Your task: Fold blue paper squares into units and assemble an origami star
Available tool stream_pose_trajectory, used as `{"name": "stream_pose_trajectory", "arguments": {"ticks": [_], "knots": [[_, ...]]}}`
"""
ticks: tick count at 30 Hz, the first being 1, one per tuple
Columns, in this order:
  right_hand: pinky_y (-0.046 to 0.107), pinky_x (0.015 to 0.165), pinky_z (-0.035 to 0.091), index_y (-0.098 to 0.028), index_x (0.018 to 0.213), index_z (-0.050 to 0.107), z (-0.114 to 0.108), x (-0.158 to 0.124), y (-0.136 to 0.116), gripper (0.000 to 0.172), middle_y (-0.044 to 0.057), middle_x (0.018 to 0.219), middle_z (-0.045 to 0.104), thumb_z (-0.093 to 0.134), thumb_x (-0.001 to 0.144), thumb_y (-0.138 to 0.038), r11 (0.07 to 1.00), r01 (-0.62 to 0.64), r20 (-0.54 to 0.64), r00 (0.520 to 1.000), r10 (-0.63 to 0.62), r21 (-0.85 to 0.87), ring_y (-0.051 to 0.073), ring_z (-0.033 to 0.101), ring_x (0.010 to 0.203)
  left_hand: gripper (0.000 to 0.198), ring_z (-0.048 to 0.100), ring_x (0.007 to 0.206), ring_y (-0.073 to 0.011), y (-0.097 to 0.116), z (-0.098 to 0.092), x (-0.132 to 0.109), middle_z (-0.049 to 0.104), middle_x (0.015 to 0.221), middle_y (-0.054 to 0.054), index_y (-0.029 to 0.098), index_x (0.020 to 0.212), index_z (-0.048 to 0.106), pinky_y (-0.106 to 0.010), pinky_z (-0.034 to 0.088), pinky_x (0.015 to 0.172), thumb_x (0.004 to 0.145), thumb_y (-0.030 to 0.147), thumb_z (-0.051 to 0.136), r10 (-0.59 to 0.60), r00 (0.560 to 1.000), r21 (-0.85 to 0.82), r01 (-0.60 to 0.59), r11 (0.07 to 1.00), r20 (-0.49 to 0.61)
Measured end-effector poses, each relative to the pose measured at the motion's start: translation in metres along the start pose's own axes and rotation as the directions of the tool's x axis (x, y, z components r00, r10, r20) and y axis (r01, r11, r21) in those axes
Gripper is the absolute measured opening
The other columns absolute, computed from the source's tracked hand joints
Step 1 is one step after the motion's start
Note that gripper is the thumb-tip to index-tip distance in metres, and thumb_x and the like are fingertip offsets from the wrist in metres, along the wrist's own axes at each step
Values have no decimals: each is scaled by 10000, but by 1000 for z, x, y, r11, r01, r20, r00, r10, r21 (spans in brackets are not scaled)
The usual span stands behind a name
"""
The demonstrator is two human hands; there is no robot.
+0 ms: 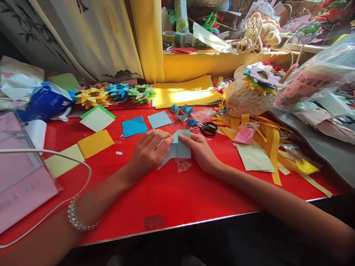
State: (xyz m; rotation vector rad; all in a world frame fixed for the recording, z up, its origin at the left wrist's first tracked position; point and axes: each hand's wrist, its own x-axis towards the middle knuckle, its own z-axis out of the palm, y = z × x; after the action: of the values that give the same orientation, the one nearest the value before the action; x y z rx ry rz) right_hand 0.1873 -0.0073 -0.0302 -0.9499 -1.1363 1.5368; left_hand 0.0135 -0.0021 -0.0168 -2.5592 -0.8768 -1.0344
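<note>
The grey-blue paper is located on the desk, to the near left of the scissors. Left hand: grip narrow, holding the paper's left part. Right hand: grip narrow, holding the right part, thumb on top. Caution: uneven pull between hands may skew a fold; rightward drift may bump the scissors.

The left hand wears a slim ring — and a beaded bracelet.

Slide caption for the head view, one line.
Left hand and right hand hold a creased grey-blue paper at a red table, black-handled scissors lying just beyond.
</note>
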Motion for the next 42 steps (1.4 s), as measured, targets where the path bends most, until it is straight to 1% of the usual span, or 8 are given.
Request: {"name": "stream_pose_trajectory", "arguments": {"ticks": [2,6,13,24,29,31,34,42], "knots": [[200,525,363,-142,788,614,0,0,-1,256,-13,665,552,610,725,-390,999,-16,-5,1000,16,33,80,458,570,223,547,1075,-221,-3,-3,0,628,1083,-90,183,1022,565,-405,426,933,821,133,481,108,993,-1,-108,994,56],[206,512,365,-139,758,626,0,1,-2,256,-12,632,574,640,693,-387,994,-60,-14,998,61,87,83,471,538,240,497,1159,-221,-8,-7,0,588,1188,-88,186,1042,569,-436,406,985,837,131,457,167,972,-66,-158,985,167],[221,535,400,-140,765,629,0,1,-4,252,2,647,606,656,682,-376,992,-82,0,997,82,97,97,513,544,219,516,1130,-219,-13,-4,-3,591,1179,-89,189,1032,569,-422,424,956,839,151,472,204,967,46,-213,976,152],[229,530,388,-142,754,627,1,-1,-5,295,18,699,622,652,674,-425,998,-56,2,998,56,19,99,530,552,135,593,918,-208,-6,0,-2,634,988,-105,169,921,594,-331,471,778,817,189,511,99,993,23,-101,995,70],[219,502,346,-136,722,603,1,-1,-5,289,0,660,584,653,663,-414,997,-47,18,999,48,-68,87,489,535,135,589,879,-165,-2,1,1,622,929,-74,182,862,606,-270,460,768,838,243,489,-90,992,-161,102,982,84],[207,481,319,-129,712,593,1,-2,-6,291,-6,638,556,647,669,-412,992,-36,18,999,39,-124,79,456,526,149,588,825,-141,2,0,5,625,859,-48,178,821,597,-242,452,739,849,259,475,-244,964,-278,263,924,103],[202,482,313,-116,772,608,0,-3,-6,314,5,655,549,629,689,-418,979,-27,41,999,36,-200,82,446,543,168,573,777,-125,5,-2,10,626,825,-21,178,825,588,-226,438,716,841,313,490,-456,871,-397,489,777,181],[199,490,302,-112,752,598,1,-4,-7,336,7,663,523,578,721,-446,942,53,121,993,-13,-332,80,416,566,255,540,749,-135,6,1,11,610,794,-18,161,796,609,-222,410,672,807,397,511,-580,713,-532,691,490,393]]}}
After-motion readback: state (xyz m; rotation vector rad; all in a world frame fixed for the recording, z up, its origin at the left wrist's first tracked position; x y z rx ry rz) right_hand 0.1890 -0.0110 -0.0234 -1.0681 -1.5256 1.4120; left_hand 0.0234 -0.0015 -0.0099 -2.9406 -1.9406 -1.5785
